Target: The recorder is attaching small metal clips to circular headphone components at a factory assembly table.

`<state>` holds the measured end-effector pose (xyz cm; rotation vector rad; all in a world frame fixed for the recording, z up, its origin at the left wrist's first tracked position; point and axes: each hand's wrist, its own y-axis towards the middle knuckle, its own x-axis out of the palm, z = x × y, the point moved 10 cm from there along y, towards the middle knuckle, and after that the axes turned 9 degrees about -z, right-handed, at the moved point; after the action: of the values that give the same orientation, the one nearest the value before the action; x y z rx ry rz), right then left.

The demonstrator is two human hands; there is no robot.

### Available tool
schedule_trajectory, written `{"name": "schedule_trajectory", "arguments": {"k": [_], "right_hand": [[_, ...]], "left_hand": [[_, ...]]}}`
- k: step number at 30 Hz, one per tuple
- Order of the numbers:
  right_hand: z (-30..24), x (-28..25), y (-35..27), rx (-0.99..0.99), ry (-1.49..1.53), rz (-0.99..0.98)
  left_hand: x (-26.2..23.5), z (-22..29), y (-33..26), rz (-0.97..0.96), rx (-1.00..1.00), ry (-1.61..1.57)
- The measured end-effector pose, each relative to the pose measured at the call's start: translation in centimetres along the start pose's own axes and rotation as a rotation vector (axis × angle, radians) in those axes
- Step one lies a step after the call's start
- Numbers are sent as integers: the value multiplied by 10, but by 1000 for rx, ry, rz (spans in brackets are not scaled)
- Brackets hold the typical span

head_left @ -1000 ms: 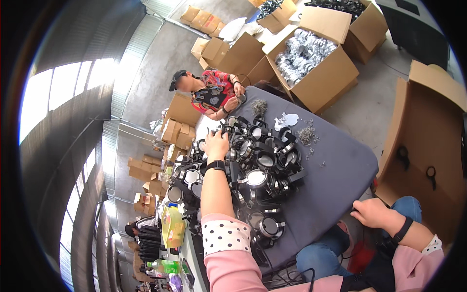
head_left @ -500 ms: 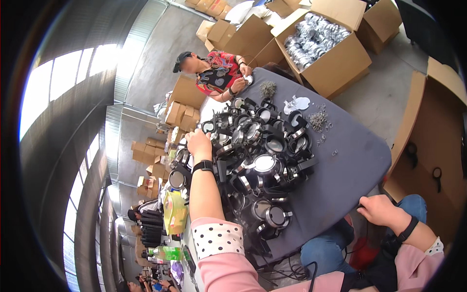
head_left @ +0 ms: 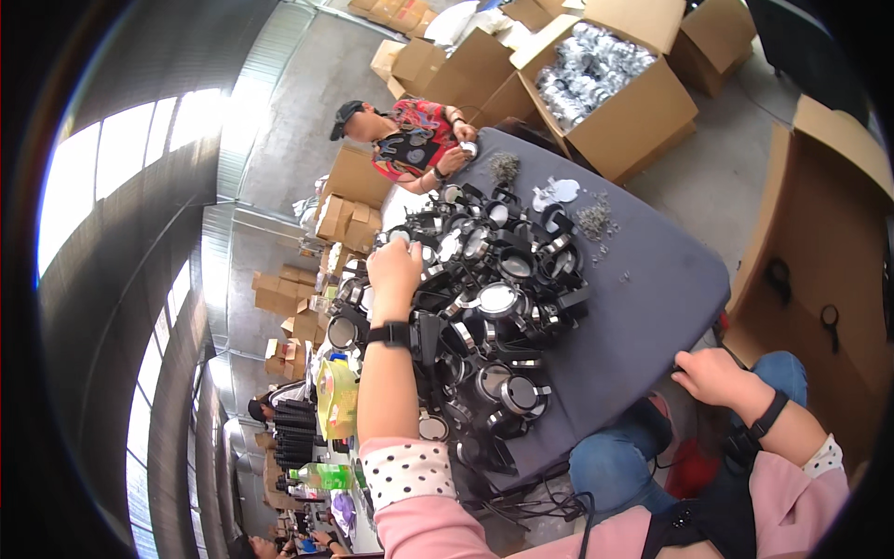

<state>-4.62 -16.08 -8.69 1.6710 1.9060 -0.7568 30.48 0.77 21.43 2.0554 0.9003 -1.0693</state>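
My left hand reaches over the far left side of a heap of black-and-silver lid-like parts with round metal faces and black handles. Its fingers are bent together at a part with a pale round face, mostly hidden behind them, so what they grip cannot be made out. By the right edge of the grey-covered table, my right hand is closed. A small dark bit shows at its fingers, too little to name.
Small metal pieces and white discs lie past the heap. A co-worker handles a round white part at the far end. Open cartons stand beyond; another large carton stands right. Cables hang below the near edge.
My left hand has shifted slightly right and nearer, its fingers more curled. My right hand has moved slightly left and up. The whole view has shifted a little.
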Motion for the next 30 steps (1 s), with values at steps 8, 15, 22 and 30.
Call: {"name": "schedule_trajectory", "arguments": {"k": [8, 15, 22, 30], "right_hand": [[1, 2, 19, 23, 132, -82], [16, -70, -46, -289, 498, 591], [285, -74, -183, 449, 796, 1302], [509, 128, -201, 1256, 576, 572]], "left_hand": [[-6, 243, -155, -42, 581, -459], [82, 377, -222, -173, 586, -410], [78, 383, -225, -125, 555, -427], [77, 386, -219, -176, 560, -423]]}}
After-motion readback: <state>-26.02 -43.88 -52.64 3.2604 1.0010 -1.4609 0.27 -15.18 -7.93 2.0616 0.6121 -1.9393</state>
